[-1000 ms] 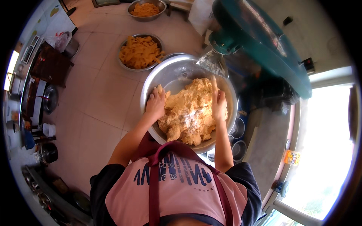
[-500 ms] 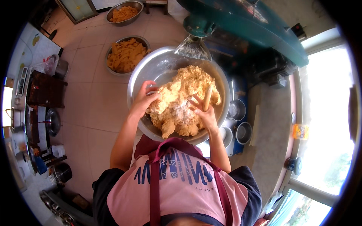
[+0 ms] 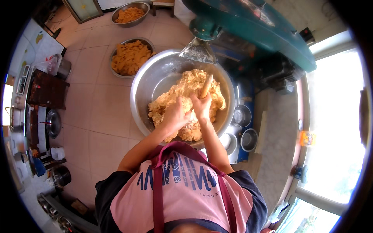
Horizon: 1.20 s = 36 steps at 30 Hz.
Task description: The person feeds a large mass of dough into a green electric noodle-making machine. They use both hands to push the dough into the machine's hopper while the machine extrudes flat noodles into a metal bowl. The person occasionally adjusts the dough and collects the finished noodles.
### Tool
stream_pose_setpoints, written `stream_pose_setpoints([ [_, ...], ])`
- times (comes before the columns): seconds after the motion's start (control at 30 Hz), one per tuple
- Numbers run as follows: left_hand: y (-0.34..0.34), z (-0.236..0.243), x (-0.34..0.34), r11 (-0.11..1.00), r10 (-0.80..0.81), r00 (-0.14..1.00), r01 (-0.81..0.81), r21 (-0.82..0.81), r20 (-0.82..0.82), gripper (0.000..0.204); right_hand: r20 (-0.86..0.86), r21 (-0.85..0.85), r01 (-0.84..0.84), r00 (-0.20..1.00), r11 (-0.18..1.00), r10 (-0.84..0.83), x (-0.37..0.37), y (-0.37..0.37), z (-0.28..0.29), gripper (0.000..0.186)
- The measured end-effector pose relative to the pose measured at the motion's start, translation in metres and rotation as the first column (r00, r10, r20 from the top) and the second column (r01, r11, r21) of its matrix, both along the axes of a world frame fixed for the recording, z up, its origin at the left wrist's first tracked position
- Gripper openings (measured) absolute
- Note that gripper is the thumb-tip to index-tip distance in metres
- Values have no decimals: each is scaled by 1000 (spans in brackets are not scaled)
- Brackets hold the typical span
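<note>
A large mass of crumbly yellow-orange dough [image 3: 189, 80], with some paler floury patches, fills much of a wide steel bowl [image 3: 140, 79]. My left hand [image 3: 176, 115] presses into the middle of the dough, fingers curled in and partly hidden by it. Just right of it, my right hand [image 3: 201, 105] is closed around a short wooden stick [image 3: 206, 86] and also pushes at the dough. The stick's upper end points away from me; its lower end is hidden in the hand. My two hands are close together.
A green machine [image 3: 248, 27] with a metal chute [image 3: 199, 51] overhangs the bowl's far rim. Two bowls of orange pieces, one nearer [image 3: 131, 58] and one farther [image 3: 130, 15], stand on the tiled floor. Small steel pans [image 3: 249, 139] sit at the right, beside a window.
My left hand has moved right from the dough's left edge into its middle. My right hand has shifted slightly left and farther away, with the stick. The dough is folded more together.
</note>
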<state>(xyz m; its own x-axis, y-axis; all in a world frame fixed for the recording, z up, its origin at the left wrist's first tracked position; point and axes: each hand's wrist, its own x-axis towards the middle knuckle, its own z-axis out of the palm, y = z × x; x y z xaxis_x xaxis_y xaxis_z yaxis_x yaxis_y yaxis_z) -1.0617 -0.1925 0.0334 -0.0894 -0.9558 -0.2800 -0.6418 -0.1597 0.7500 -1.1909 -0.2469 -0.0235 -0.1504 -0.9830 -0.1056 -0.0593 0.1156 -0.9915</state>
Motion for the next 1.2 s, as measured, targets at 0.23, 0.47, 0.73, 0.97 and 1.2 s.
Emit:
stream_pose_setpoints([
  [0.23,13,8,2,968,14,997,-31,-248,-73,58,-84,-71,47,995,996,-53,-5,-41,-2,20],
  [0.47,25,68,26,910,121,961,-207,-360,-247,50,-160,-218,15,986,976,-51,16,-104,44,18],
  [0.73,42,65,22,952,-213,966,172,-253,-144,71,-119,-89,-200,975,976,189,-23,-209,30,37],
  [0.97,30,-73,8,825,-376,884,456,-334,278,68,-760,-320,-171,634,932,-145,-37,-174,52,37],
  [1.2,21,-57,46,852,-86,983,-11,-523,-160,11,-972,17,-395,207,918,107,1,-158,68,35],
])
